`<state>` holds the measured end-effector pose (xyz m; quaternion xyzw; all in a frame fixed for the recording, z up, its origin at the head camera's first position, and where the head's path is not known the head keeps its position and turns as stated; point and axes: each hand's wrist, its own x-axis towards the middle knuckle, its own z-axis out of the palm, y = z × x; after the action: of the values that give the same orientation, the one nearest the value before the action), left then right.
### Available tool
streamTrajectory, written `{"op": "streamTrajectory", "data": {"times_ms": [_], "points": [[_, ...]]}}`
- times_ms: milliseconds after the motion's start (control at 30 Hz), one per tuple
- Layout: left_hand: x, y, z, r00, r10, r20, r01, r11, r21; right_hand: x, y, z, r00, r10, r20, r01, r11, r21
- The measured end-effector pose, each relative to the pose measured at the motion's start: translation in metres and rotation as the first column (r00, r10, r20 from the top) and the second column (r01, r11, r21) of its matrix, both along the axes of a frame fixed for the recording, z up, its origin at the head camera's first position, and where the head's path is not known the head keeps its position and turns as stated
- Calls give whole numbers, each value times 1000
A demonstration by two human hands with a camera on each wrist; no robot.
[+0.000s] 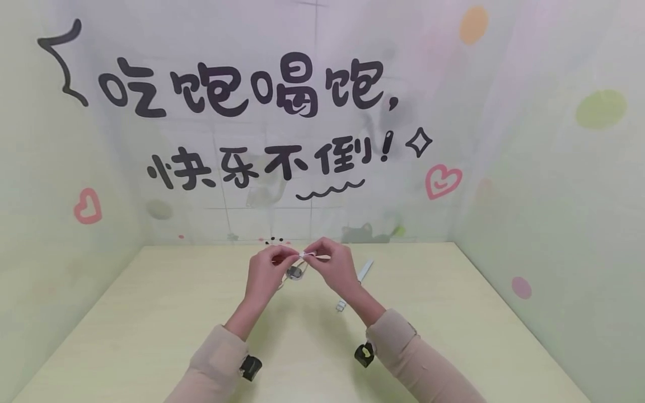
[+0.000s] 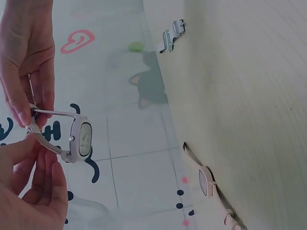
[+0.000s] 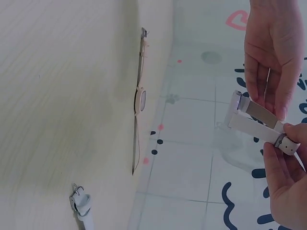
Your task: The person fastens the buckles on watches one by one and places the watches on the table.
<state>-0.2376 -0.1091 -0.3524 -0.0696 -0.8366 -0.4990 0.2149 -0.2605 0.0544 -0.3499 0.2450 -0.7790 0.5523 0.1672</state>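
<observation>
Both hands hold a wristwatch (image 2: pixel 84 139) with a white strap and a squarish light case, raised above the table. My left hand (image 1: pixel 267 271) pinches one part of the strap between thumb and fingers. Close beside it, my right hand (image 1: pixel 333 268) pinches the strap near the metal buckle (image 3: pixel 280 141). The strap ends meet between the fingertips, so the strap makes a loop with the case hanging below. Whether the buckle is fastened cannot be told. In the head view, the dial (image 1: pixel 294 272) shows between the hands.
A pink watch (image 3: pixel 140 100) lies stretched out on the table beyond the hands. A pale watch (image 1: pixel 366 271) lies to the right, partly hidden by the right forearm. Printed curtains (image 1: pixel 322 218) stand along the table's back and sides.
</observation>
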Motion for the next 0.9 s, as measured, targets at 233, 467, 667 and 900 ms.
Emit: {"op": "streamTrajectory", "data": {"times_ms": [233,467,667,900], "points": [[0,-2,0,1000,19,4,-19,1000,-9,-2,-3,-1,998,0,-61,5,998,70],[-8,-10,-3,961,-96,261,53,984,169,-2,-4,-5,993,23,-112,-8,990,138],[-13,-14,1,906,-175,386,78,964,253,-4,-5,-8,986,40,-164,-11,985,171],[-15,-13,3,896,-193,400,101,965,241,-4,-4,-8,973,52,-224,10,963,268]]}}
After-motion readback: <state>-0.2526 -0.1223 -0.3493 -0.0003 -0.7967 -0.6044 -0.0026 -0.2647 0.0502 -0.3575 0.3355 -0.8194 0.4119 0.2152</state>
